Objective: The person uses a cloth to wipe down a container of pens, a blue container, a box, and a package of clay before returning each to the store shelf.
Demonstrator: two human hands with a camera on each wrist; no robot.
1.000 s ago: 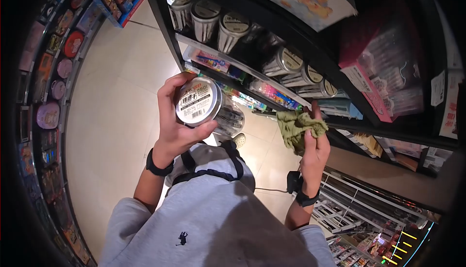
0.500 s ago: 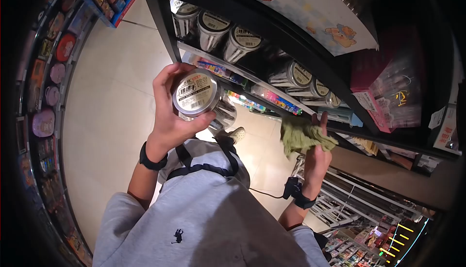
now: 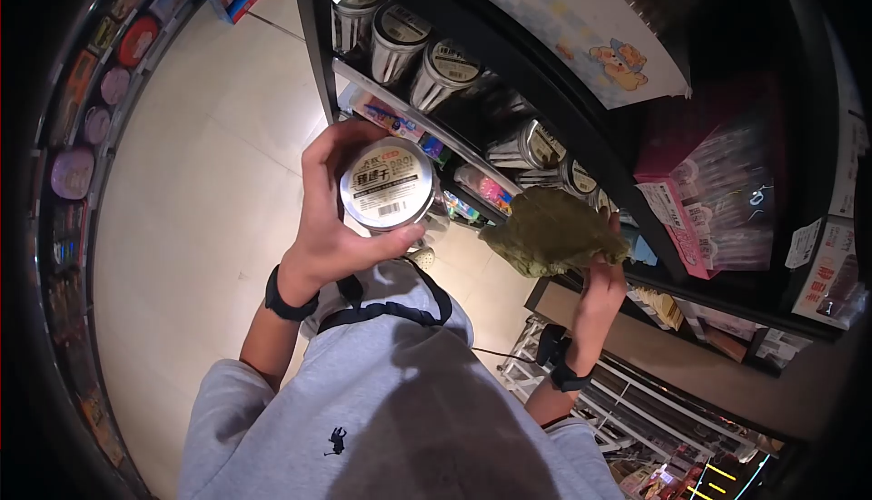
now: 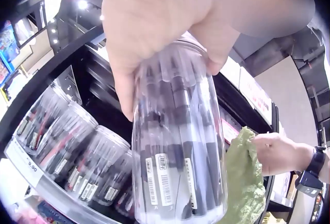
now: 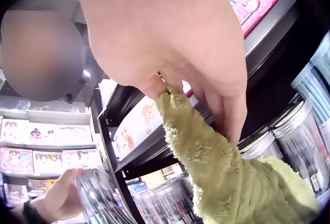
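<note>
In the head view my left hand [image 3: 322, 218] grips a clear plastic jar [image 4: 178, 146] near its silver-rimmed lid [image 3: 388, 182], thumb on one side and fingers round the other. The label on top carries black print and a barcode. Dark pens with white barcode stickers stand inside the jar, as the left wrist view shows. My right hand [image 3: 599, 296] pinches a green fluffy cloth [image 3: 549, 232] between thumb and fingers. The cloth [image 5: 221, 167] hangs down from that pinch in the right wrist view, to the right of the jar in the head view.
Similar pen jars [image 3: 445, 69] line the black shelf [image 3: 313, 55] ahead, above a price strip [image 4: 23, 164]. A pink box [image 3: 677, 218] of clear packs stands on the right. Another goods rack [image 3: 68, 173] curves along the left, across the pale floor [image 3: 200, 182].
The cloth has gone from bunched to spread out, and reaches further left towards the jar. The jar's lid faces the head camera more squarely, with less of its side showing.
</note>
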